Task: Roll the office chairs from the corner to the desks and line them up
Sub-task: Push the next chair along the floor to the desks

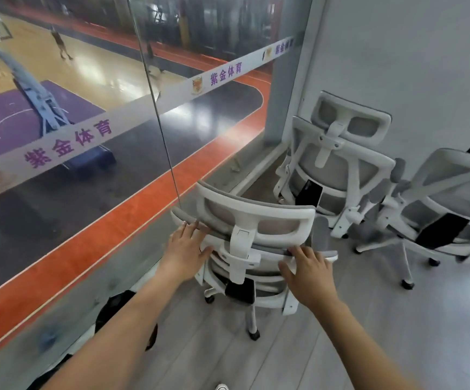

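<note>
progress: barely started | both hands, left hand and right hand, curled over nearest chair backrest | two more chairs beyond it, no desks visible

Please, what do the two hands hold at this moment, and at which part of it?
Both hold the nearest office chair by the top edge of its backrest: the left hand near the left end, the right hand near the right end, below the headrest.
</note>
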Demonstrator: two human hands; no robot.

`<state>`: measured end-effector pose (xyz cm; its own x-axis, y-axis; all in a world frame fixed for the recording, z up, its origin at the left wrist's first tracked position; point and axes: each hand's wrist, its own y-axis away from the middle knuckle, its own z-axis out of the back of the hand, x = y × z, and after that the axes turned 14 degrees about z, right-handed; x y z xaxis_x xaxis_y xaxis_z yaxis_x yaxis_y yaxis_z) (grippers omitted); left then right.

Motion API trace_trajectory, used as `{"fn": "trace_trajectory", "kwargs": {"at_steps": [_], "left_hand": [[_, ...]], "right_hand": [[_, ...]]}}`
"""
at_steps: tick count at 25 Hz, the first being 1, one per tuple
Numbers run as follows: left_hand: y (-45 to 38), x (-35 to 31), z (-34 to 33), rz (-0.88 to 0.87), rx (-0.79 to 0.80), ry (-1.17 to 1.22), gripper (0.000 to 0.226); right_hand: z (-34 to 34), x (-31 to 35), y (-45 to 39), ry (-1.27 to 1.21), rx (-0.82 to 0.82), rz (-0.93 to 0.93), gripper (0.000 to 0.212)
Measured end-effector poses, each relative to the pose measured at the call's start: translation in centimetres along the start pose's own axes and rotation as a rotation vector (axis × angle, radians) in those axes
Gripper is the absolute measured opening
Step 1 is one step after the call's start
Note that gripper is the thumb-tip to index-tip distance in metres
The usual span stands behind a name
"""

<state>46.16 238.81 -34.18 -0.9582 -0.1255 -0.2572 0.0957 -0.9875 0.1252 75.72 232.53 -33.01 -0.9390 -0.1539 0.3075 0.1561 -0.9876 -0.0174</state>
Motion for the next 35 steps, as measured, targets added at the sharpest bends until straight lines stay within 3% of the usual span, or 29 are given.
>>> {"fn": "trace_trajectory", "kwargs": {"at_steps": [7, 13, 20, 25, 30, 35], "left_hand": [[-2.9, 0.6, -3.4, 0.006, -0.05, 0.147, 0.051], [2.3, -2.0, -4.4, 0.115, -0.077, 0.222, 0.051], [17.2, -9.5, -7.8, 0.281, -0.287, 0.172, 0.051], [29.9, -16.9, -10.6, 0.5, -0.273, 0.182, 0.062], [43.2, -20.0, -12.5, 0.697, -0.333, 0.155, 0.072], [57.9, -20.3, -14.6, 0.888, -0.465, 0.205, 0.061]], "right_hand": [[-2.5, -2.1, -2.4, 0.045, -0.056, 0.049, 0.055], [-1.9, -5.8, -0.1, 0.057, -0.103, 0.191, 0.053], [-2.8, -15.2, 5.6, -0.006, -0.289, 0.497, 0.056], [-2.5, -20.1, 10.5, -0.085, -0.309, 0.764, 0.051], [-2.4, -20.2, 16.7, -0.188, -0.199, 0.97, 0.045], [-4.0, -16.1, 26.2, -0.269, -0.119, 1.147, 0.046]]}}
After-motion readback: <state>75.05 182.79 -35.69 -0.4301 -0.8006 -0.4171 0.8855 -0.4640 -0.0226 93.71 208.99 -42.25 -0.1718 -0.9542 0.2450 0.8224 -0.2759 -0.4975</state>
